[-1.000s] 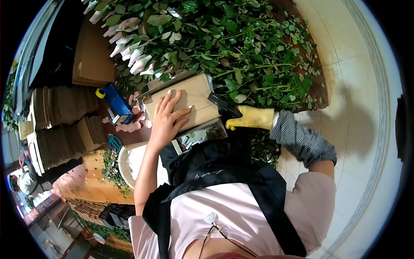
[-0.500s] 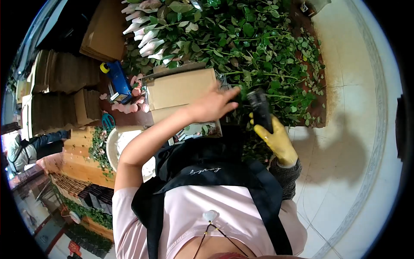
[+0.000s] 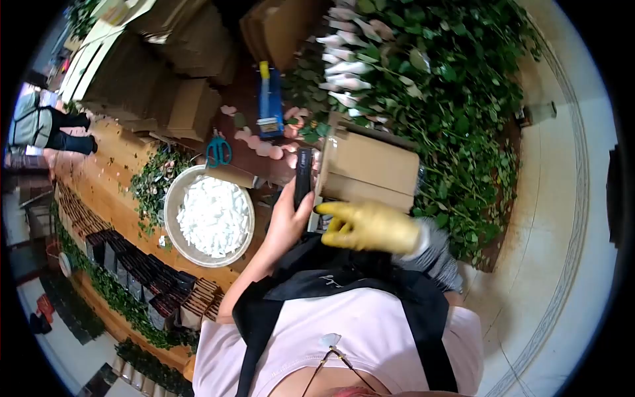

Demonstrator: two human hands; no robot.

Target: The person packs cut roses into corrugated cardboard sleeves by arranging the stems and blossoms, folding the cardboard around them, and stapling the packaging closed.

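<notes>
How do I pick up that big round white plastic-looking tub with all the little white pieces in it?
I'd take the round white tub by its rim, at the left and right edges, coming from above. It's wide and round, so opposite grips should balance the loose white pieces. Skip the far edge: brown cardboard crowds it.

Lettering on the black device seems illegibly small.
</notes>
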